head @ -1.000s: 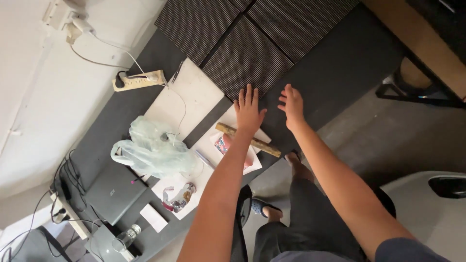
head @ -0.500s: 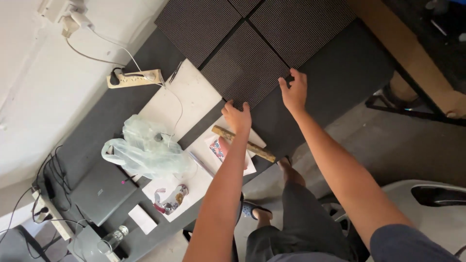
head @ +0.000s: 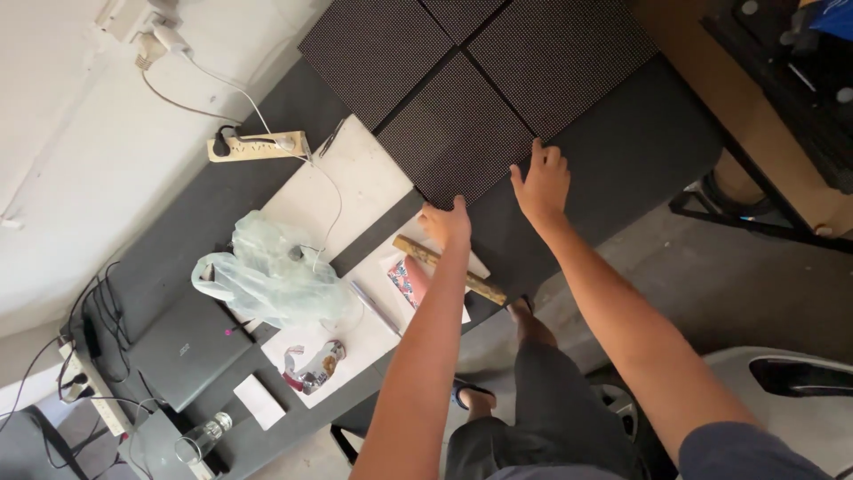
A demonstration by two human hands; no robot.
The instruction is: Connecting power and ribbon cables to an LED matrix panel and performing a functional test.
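I see my left hand [head: 447, 222] and right hand [head: 542, 182], fingers spread, pressing the near edges of a dark square panel [head: 466, 133] at centre frame. It looks stiff, thin and probably fragile; edges suit best. Beyond, more panels cover the grey bench [head: 640, 142].

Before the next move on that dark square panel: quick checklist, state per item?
1. Left hand on the near corner of the dark square panel: ok.
2. Right hand flat on the panel's right edge: ok.
3. Panel lies flat on the table, abutting neighbouring panels: ok.
4. Wooden stick lies just behind the left hand: not ok.
5. Grip under the panel edge: cannot tell.
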